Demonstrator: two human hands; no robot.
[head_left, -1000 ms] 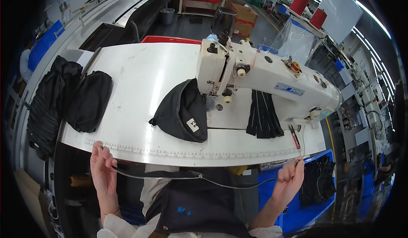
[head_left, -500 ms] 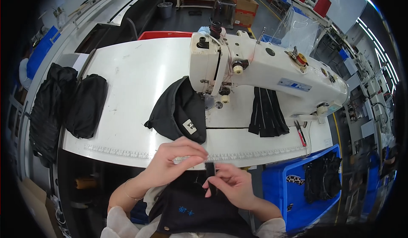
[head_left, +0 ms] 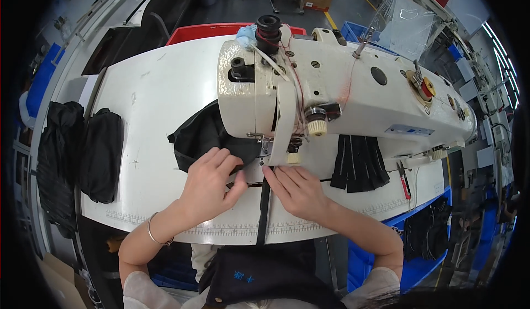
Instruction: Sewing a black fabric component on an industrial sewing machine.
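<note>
Under the head of the white sewing machine [head_left: 353, 94] lies a black fabric piece [head_left: 199, 138], curved like a cap, partly hidden by the machine. My left hand [head_left: 212, 185] is closed on its right edge, fingers curled over the cloth and the thumb below. A narrow black strip [head_left: 264, 209] runs from near the presser foot [head_left: 265, 146] down over the table's front edge. The fingers of my right hand [head_left: 298, 192] are pressed together at the strip's upper end, just in front of the foot; the exact grip is partly hidden.
Several black strips [head_left: 359, 165] lie right of the needle area, beside red-handled snips [head_left: 404, 180]. Dark cloth bundles [head_left: 101, 154] sit at the table's left edge. A blue bin [head_left: 361, 262] stands at lower right, a red bin [head_left: 204, 31] behind the table.
Both hands have moved forward from the table's front edge to the needle area, the right bringing the black strip. My left hand has come onto the fabric piece. The view has shifted closer.
</note>
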